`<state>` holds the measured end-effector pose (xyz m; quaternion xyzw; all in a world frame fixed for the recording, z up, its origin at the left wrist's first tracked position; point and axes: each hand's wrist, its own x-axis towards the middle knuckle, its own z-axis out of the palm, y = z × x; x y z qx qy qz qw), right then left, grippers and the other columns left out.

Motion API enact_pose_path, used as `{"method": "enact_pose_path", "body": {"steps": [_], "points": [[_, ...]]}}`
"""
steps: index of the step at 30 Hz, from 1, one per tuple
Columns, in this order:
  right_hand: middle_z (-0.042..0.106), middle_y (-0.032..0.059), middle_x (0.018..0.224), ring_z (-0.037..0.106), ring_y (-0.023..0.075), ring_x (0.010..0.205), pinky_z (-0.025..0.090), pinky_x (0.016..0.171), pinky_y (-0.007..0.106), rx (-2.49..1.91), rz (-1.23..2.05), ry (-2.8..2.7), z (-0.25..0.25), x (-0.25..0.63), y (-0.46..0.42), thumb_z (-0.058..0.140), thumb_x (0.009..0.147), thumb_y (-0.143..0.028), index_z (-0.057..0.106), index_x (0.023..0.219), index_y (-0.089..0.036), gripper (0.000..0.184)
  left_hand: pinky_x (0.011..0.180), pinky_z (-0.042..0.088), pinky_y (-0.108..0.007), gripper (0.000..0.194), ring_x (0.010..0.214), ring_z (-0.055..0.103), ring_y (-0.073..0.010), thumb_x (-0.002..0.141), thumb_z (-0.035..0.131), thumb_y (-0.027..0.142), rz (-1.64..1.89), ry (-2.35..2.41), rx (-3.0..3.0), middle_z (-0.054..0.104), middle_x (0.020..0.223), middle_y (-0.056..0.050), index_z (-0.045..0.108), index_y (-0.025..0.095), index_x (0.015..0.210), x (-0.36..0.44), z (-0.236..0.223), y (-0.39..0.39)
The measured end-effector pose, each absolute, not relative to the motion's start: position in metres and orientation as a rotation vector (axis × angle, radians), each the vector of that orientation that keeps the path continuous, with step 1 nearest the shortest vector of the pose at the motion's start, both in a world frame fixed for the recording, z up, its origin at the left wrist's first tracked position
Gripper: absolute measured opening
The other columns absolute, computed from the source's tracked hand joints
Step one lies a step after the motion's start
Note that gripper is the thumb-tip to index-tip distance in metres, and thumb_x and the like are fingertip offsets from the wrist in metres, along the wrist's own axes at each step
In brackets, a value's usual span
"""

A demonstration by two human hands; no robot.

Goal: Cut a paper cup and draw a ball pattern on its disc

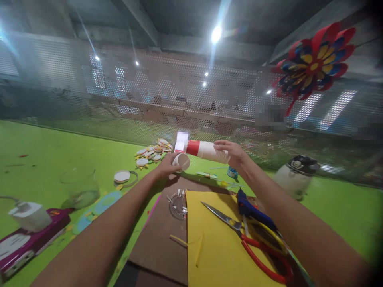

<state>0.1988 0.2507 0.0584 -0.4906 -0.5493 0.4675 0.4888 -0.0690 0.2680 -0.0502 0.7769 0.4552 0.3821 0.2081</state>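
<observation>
My left hand (166, 166) is closed around a single white paper cup (182, 162), whose round mouth is turned toward me. In my right hand (233, 152) lies a stack of paper cups (207, 151), nearly level, with a red cup at its left end and white rims toward my palm. The stack's red end is a little above and to the right of the single cup. Just behind the cups a lit phone (181, 140) stands upright, partly covered by them. Below my hands are a brown board (158, 235) and a yellow sheet (215, 251).
Scissors with red handles (266, 249) and a blue glue gun (254, 209) lie on the yellow sheet. Left are a pile of paper discs (154, 151), a glass bowl (80, 189) and a purple power strip (38, 239). A white kettle (295, 175) stands right.
</observation>
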Motion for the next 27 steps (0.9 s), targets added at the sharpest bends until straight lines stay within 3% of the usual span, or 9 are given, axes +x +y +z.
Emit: {"method": "enact_pose_path", "body": {"steps": [8,15,22,27], "points": [[0.064,-0.0028,0.074,0.059,0.0091,0.056,0.052,0.055,0.024,-1.249,1.111,-1.259,0.051,0.236,0.24,0.064,0.092,-0.019,0.064,0.099,-0.013,0.01,0.097,0.05,-0.051,0.04,0.116,0.059,-0.0276,0.094,0.062,0.032,1.148,1.14,2.115,0.059,0.131,-0.011,0.056,0.017,0.129,-0.089,-0.051,0.26],[0.065,-0.0032,0.07,0.058,0.009,0.052,0.049,0.051,0.022,-1.263,1.135,-1.248,0.044,0.236,0.23,0.067,0.087,-0.015,0.065,0.095,-0.013,0.009,0.093,0.054,-0.048,0.038,0.111,0.062,-0.0258,0.094,0.061,0.033,1.018,1.204,2.238,0.059,0.13,-0.011,0.056,0.016,0.129,-0.088,-0.043,0.267],[0.068,-0.0004,0.063,0.059,0.0147,0.051,0.046,0.047,0.027,-1.211,1.117,-1.213,0.044,0.248,0.221,0.08,0.057,-0.014,0.07,0.08,-0.017,0.026,0.095,0.052,-0.049,0.036,0.113,0.06,-0.0259,0.094,0.062,0.035,0.744,1.485,2.485,0.059,0.129,-0.011,0.058,0.017,0.126,-0.05,-0.03,0.275],[0.068,0.0012,0.064,0.06,0.0156,0.051,0.047,0.047,0.029,-1.228,1.11,-1.188,0.043,0.26,0.204,0.084,0.046,-0.019,0.071,0.077,-0.017,0.033,0.095,0.051,-0.049,0.036,0.113,0.06,-0.0259,0.094,0.061,0.035,0.662,1.594,2.56,0.059,0.129,-0.011,0.059,0.017,0.125,-0.024,-0.02,0.27]]}}
